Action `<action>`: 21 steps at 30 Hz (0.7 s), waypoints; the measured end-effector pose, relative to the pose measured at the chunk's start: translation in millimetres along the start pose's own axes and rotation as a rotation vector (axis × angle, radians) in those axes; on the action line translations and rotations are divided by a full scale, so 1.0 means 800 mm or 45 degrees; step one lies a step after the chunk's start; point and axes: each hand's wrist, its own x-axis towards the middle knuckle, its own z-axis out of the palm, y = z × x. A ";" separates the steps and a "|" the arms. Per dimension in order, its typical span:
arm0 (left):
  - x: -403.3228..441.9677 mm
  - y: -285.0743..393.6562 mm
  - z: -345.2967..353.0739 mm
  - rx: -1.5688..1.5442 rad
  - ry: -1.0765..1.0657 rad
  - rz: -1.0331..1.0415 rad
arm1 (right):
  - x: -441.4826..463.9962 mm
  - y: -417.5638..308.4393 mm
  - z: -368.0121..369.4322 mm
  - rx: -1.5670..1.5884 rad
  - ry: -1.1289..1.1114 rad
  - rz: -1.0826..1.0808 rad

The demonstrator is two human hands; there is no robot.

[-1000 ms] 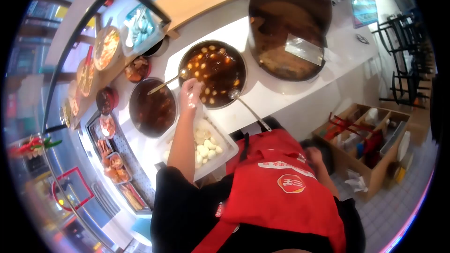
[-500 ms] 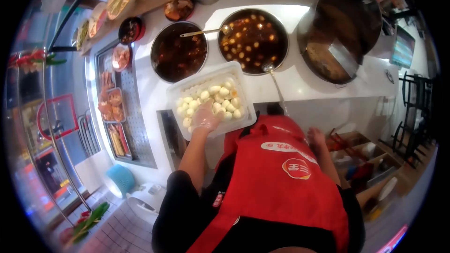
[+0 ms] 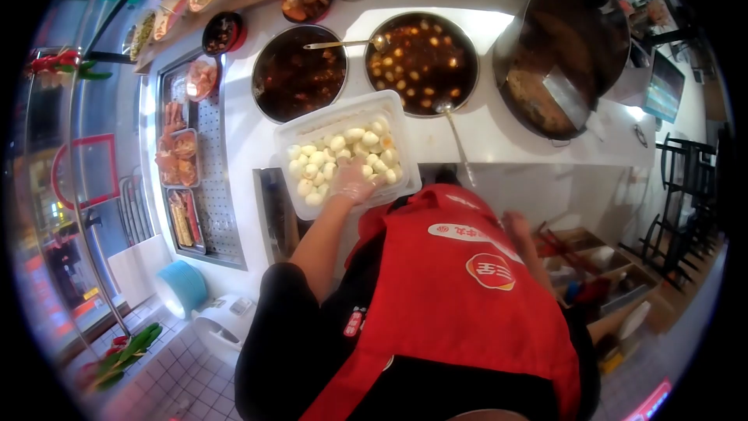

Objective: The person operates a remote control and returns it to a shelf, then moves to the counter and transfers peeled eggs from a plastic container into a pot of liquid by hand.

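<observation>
My left hand (image 3: 354,182), in a clear plastic glove, reaches into a white plastic tub (image 3: 292,204) of peeled eggs (image 3: 318,160). Its fingers are apart and rest among the eggs, with the tips partly hidden. The tub sits at the counter's front edge, tilted in view. Just behind it stand a pot of dark broth (image 3: 300,78) and a second pot of broth with eggs floating in it (image 3: 421,62). A ladle (image 3: 335,45) spans the two pots. My right hand (image 3: 516,224) hangs low beside the red apron (image 3: 436,304), blurred, its fingers unclear.
A long-handled spoon (image 3: 458,136) leans from the egg pot over the counter edge. To the right stands a large dark pot (image 3: 573,47). On the left, a perforated metal tray (image 3: 214,210) holds containers of meat. Bowls (image 3: 222,33) of food line the back. Open drawers (image 3: 615,281) are lower right.
My left hand has shifted a little to the right among the eggs. The whole view has moved slightly; my right hand stays beside the apron.
</observation>
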 end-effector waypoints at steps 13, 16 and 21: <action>0.011 -0.005 0.018 0.002 -0.065 0.187 | -0.010 0.002 0.015 0.077 0.006 -0.011; 0.017 -0.010 0.025 0.027 -0.113 0.226 | -0.018 -0.011 0.018 0.129 0.058 -0.021; 0.010 -0.012 0.027 -0.052 -0.033 0.374 | -0.022 -0.015 0.020 0.157 0.080 -0.029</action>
